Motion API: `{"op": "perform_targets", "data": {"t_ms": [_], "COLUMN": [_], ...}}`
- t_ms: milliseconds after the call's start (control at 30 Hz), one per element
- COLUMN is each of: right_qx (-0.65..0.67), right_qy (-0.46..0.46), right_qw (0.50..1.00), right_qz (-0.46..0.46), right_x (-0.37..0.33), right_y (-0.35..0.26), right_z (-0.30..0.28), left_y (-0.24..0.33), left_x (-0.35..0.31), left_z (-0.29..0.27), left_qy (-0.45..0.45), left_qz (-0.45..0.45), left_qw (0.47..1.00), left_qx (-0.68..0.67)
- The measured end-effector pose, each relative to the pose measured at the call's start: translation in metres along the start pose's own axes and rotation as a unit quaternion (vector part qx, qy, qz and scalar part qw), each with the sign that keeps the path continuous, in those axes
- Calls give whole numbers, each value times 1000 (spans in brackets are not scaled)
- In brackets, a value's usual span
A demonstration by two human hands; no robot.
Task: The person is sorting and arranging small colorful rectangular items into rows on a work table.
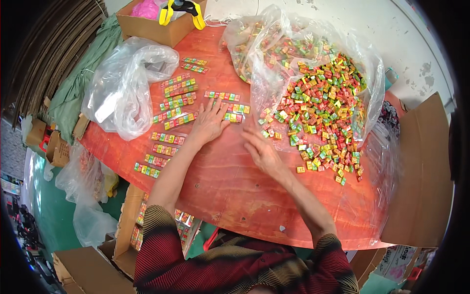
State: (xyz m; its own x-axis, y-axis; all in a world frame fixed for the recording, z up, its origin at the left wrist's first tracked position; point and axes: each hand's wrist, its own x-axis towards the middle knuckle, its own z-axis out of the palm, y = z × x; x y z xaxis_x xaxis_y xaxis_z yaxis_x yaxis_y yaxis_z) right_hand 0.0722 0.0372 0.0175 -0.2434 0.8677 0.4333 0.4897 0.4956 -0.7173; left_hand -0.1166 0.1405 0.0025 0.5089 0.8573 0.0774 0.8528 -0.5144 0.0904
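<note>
Small wrapped cubes in red, yellow and green lie in short rows on a red wooden table. My left hand rests flat with its fingers spread, its fingertips on the left part of the nearest rows. Another row lies just beyond those fingertips. My right hand is over the table by the right end of these rows, fingers apart and slightly bent, with nothing visible in it. To its right, a large heap of loose cubes spills out of a clear plastic bag.
Several finished-looking rows of cubes line the table's left side. Beside them sits a crumpled clear bag. A cardboard box stands at the far left, and a large cardboard flap rises at the right edge. An open carton with rows is below the table.
</note>
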Motion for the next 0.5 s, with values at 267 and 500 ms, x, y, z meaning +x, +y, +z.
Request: {"op": "perform_targets", "data": {"t_ms": [267,500], "right_qx": [-39,-167], "right_qy": [-49,48], "right_qw": [998,972], "right_qz": [16,157], "right_x": [-81,-176], "right_y": [-48,-63], "right_z": [-41,-95], "left_y": [-12,-60], "left_x": [52,72], "left_z": [20,34], "left_qy": [110,76], "left_qz": [18,-40], "left_qw": [994,992], "left_qx": [11,88]}}
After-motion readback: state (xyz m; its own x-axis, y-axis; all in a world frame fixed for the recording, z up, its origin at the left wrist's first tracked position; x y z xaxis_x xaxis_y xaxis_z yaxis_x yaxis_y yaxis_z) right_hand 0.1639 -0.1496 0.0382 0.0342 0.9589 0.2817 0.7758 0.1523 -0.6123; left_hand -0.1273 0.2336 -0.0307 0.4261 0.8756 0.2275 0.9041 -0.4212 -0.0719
